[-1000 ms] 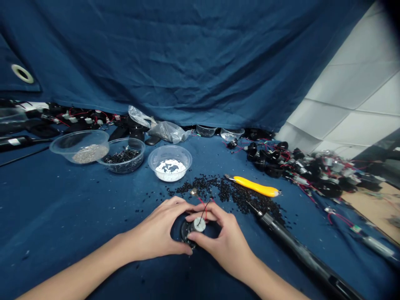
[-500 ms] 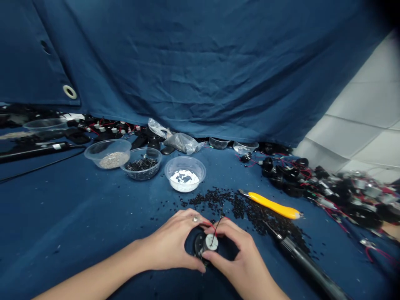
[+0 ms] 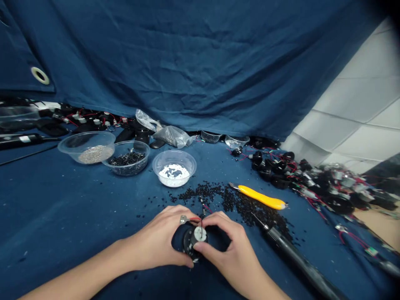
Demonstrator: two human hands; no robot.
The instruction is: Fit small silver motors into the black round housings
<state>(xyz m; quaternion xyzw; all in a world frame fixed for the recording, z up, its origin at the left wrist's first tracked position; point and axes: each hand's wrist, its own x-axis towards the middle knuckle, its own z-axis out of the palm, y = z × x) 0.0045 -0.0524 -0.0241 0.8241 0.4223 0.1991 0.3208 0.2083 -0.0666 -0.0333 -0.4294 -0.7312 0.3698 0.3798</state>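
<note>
A small motor with a pale round end cap (image 3: 200, 234) sits on a round black base (image 3: 188, 243) at the lower middle. Red and black wires rise from it. My left hand (image 3: 165, 237) is closed round the black base from the left, its thumb at the lower edge. From the right, my right hand (image 3: 229, 246) pinches the motor between thumb and fingers. A small metallic piece (image 3: 183, 219) on a red wire lies against my left index finger. The fingertips behind the motor are partly hidden.
Three clear bowls hold silvery bits (image 3: 95, 154), black pieces (image 3: 128, 159) and white pieces (image 3: 174, 171). Black granules (image 3: 228, 200) lie beyond my hands. A yellow-handled knife (image 3: 262, 197) and a black electric screwdriver (image 3: 300, 258) lie right, near piled wired parts (image 3: 337, 187).
The whole view has shifted, so the bowls and hands appear farther left. Both hands keep their hold on the motor and base; the metallic piece on the red wire shows more clearly.
</note>
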